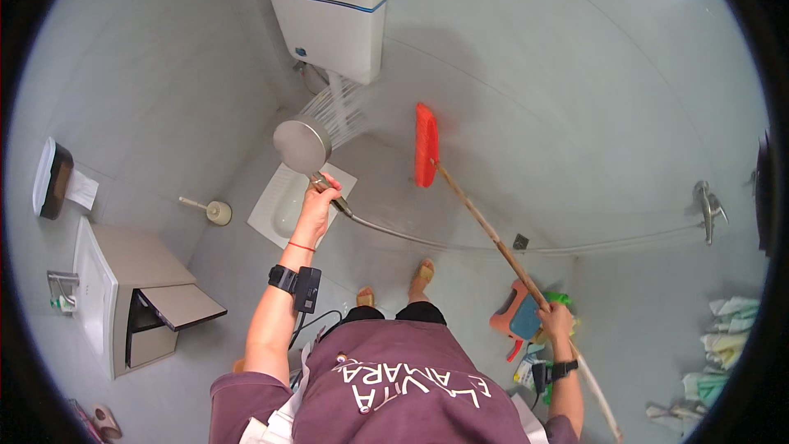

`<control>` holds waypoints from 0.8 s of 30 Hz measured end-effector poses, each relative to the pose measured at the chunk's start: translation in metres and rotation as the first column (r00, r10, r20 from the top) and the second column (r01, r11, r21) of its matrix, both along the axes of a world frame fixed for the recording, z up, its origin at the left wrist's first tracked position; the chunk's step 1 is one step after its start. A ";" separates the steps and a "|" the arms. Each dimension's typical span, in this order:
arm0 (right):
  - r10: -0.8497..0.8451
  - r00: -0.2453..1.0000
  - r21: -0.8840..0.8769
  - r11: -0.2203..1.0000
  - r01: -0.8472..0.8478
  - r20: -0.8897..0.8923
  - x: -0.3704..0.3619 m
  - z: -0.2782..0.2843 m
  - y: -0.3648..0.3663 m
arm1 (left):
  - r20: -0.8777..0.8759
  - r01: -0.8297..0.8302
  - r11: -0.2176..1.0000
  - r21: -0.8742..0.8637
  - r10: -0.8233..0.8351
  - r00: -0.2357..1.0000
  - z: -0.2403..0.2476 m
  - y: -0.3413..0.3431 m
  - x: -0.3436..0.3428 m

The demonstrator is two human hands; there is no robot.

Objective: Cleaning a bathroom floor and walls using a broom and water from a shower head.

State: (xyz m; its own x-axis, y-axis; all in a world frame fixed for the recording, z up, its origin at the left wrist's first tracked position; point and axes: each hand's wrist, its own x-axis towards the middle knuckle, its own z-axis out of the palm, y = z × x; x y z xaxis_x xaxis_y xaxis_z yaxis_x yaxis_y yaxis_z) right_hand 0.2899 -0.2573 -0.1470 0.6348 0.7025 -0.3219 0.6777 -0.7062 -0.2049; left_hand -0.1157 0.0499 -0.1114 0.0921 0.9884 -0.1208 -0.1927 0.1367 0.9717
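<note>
Pale grey walls (575, 140) enclosed a grey floor (472, 304). A white cistern (329, 25) hung upper left of centre, above a white squat toilet (288, 199); a beige cabinet (148, 253) with its door (184, 306) open stood lower left. What seemed to be cloths (726, 347) showed at lower right.

Left of the broom head (426, 148), the shower head (301, 146); beyond it, the cistern (329, 20); below that, the squat toilet (283, 209); far left, the washbasin (95, 284).

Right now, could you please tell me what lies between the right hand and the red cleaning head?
In the head view, the wooden pole spans the stretch from the right hand to the red cleaning head; the shower hose crosses its line.
</note>
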 end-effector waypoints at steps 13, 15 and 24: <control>-0.227 0.862 0.308 0.867 0.391 -0.454 -0.081 -0.006 -0.054 | 0.089 0.099 0.987 0.127 -0.111 0.990 0.045 -0.011 0.020; -0.161 0.894 0.414 0.842 0.345 -0.417 -0.092 -0.024 -0.007 | 0.121 0.121 0.986 0.114 -0.135 0.983 0.053 -0.007 0.025; 0.049 0.740 0.365 0.890 0.272 -0.671 -0.135 -0.065 0.064 | 0.170 0.065 0.988 0.142 -0.089 0.981 0.062 -0.017 0.039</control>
